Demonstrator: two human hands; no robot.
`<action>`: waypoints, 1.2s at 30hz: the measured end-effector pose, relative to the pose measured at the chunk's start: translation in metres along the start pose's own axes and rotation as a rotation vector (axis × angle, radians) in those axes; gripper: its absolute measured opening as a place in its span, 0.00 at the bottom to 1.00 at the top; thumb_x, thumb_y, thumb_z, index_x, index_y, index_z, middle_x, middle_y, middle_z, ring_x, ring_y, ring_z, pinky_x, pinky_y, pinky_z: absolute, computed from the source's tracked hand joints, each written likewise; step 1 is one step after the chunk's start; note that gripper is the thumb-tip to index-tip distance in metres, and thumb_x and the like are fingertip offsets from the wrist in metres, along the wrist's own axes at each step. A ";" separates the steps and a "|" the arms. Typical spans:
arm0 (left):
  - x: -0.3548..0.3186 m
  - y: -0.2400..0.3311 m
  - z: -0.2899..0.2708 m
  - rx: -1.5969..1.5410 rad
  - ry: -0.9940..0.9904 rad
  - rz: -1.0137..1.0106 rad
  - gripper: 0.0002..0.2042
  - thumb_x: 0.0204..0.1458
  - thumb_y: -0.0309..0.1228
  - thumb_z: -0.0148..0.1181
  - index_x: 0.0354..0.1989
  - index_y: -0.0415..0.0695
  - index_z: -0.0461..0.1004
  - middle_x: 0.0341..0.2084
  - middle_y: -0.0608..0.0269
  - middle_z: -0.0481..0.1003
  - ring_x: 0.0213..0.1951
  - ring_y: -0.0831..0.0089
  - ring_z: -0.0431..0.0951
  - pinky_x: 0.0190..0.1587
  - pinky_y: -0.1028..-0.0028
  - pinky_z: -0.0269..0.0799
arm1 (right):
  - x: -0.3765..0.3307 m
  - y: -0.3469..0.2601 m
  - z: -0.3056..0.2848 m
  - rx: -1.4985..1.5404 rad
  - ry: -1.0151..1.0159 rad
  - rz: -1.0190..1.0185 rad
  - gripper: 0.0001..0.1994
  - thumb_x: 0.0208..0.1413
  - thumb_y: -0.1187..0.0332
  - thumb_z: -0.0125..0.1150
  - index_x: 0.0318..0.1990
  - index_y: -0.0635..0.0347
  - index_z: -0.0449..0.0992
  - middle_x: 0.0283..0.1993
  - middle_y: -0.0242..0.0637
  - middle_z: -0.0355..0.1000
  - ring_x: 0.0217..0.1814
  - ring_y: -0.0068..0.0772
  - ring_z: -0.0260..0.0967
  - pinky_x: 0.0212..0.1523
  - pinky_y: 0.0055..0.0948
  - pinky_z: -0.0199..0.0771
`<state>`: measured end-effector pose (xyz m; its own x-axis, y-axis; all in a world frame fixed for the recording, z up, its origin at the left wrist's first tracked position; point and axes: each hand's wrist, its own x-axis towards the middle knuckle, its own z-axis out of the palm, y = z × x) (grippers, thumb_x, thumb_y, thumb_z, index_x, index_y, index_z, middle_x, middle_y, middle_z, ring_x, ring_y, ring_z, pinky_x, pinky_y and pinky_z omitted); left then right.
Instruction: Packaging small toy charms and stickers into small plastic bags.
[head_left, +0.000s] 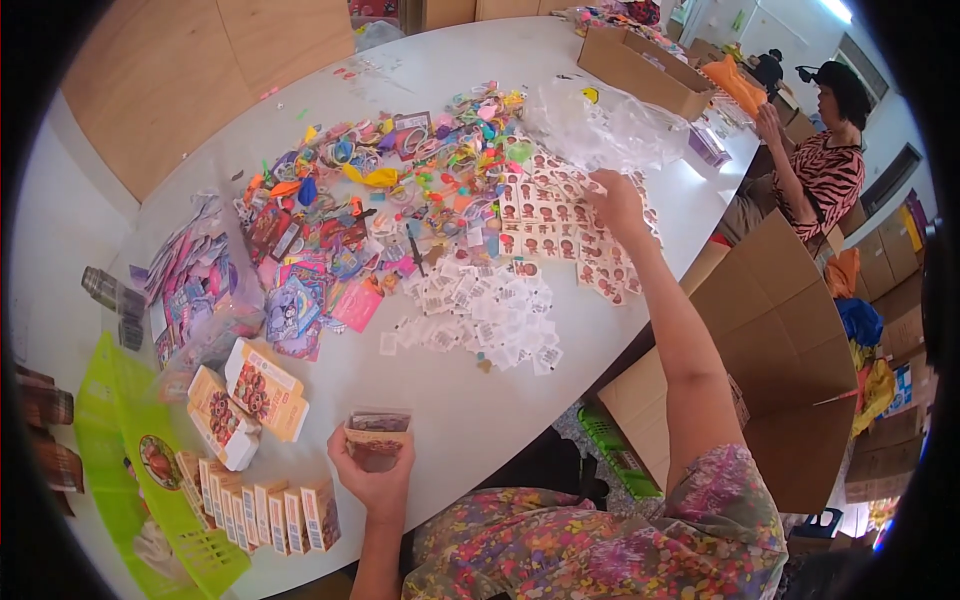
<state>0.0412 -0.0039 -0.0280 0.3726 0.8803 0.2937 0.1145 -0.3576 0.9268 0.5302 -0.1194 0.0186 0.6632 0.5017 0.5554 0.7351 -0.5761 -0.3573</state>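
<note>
My left hand (pixel 372 480) is closed around a small open-topped box (pixel 374 462) at the table's near edge. Dark, flat packets show at the box's top. Out to the right, my right hand (pixel 618 208) has its fingers pinched at the edge of a sticker sheet, among many sticker sheets (pixel 545 215) printed with small brown figures. What exactly lies between the fingertips is partly hidden. Below the sheets spreads a heap of small white packets (pixel 490 305). To its left lies a big pile of colourful trinkets (pixel 400 170), with flat picture packets among them.
Printed boxes (pixel 265 390) lie at the left, above a row of upright boxes (pixel 270 515) beside a green basket (pixel 105 440). A bag of packets (pixel 195 280) and a flask (pixel 105 290) are near. Large cartons (pixel 770 360) stand right; another person (pixel 825 160) sits far right.
</note>
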 end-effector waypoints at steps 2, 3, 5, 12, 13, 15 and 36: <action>-0.001 -0.002 0.000 -0.007 0.006 -0.017 0.38 0.35 0.18 0.71 0.57 0.37 0.56 0.48 0.58 0.61 0.45 0.71 0.70 0.44 0.73 0.74 | 0.008 0.015 0.001 0.018 -0.158 0.083 0.14 0.47 0.69 0.64 0.44 0.60 0.79 0.43 0.47 0.76 0.48 0.48 0.73 0.48 0.39 0.72; -0.001 -0.002 -0.001 -0.006 0.005 -0.017 0.38 0.35 0.18 0.71 0.57 0.37 0.56 0.48 0.58 0.61 0.45 0.71 0.70 0.44 0.73 0.74 | 0.011 0.019 0.003 0.019 -0.159 0.084 0.14 0.47 0.69 0.64 0.44 0.60 0.79 0.43 0.47 0.76 0.48 0.48 0.73 0.48 0.39 0.72; 0.000 -0.002 -0.001 0.053 -0.010 0.017 0.38 0.35 0.18 0.71 0.57 0.37 0.55 0.48 0.58 0.61 0.45 0.71 0.70 0.43 0.73 0.74 | 0.016 0.024 0.006 -0.032 -0.320 0.111 0.12 0.49 0.68 0.61 0.42 0.61 0.79 0.40 0.48 0.76 0.43 0.50 0.73 0.45 0.40 0.72; 0.000 0.002 0.000 0.031 0.018 -0.030 0.38 0.33 0.18 0.73 0.55 0.38 0.57 0.46 0.59 0.63 0.45 0.71 0.71 0.45 0.72 0.73 | 0.012 0.021 0.006 -0.183 -0.206 -0.095 0.08 0.50 0.69 0.59 0.36 0.61 0.79 0.38 0.45 0.75 0.42 0.49 0.72 0.43 0.42 0.72; 0.000 0.003 0.000 0.021 0.021 -0.032 0.38 0.33 0.18 0.73 0.55 0.38 0.57 0.46 0.59 0.63 0.45 0.71 0.71 0.46 0.71 0.73 | 0.012 0.018 0.005 -0.172 -0.158 -0.131 0.08 0.51 0.68 0.59 0.35 0.61 0.79 0.39 0.43 0.75 0.44 0.48 0.71 0.44 0.42 0.72; 0.000 0.003 0.000 0.008 0.027 -0.032 0.38 0.33 0.18 0.73 0.55 0.38 0.57 0.46 0.59 0.63 0.45 0.71 0.71 0.46 0.71 0.73 | 0.011 0.008 0.004 -0.162 -0.106 -0.170 0.08 0.51 0.68 0.59 0.34 0.60 0.79 0.39 0.42 0.76 0.46 0.47 0.71 0.45 0.41 0.72; 0.000 -0.002 0.001 -0.019 0.014 0.022 0.38 0.34 0.19 0.72 0.56 0.37 0.56 0.46 0.58 0.62 0.44 0.72 0.70 0.43 0.73 0.74 | 0.007 0.017 0.011 0.298 -0.091 0.249 0.05 0.47 0.74 0.64 0.31 0.65 0.78 0.24 0.36 0.73 0.26 0.28 0.70 0.30 0.28 0.70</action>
<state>0.0416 -0.0030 -0.0298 0.3619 0.8765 0.3176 0.0889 -0.3716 0.9241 0.5487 -0.1188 0.0080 0.8259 0.4336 0.3604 0.5504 -0.4815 -0.6821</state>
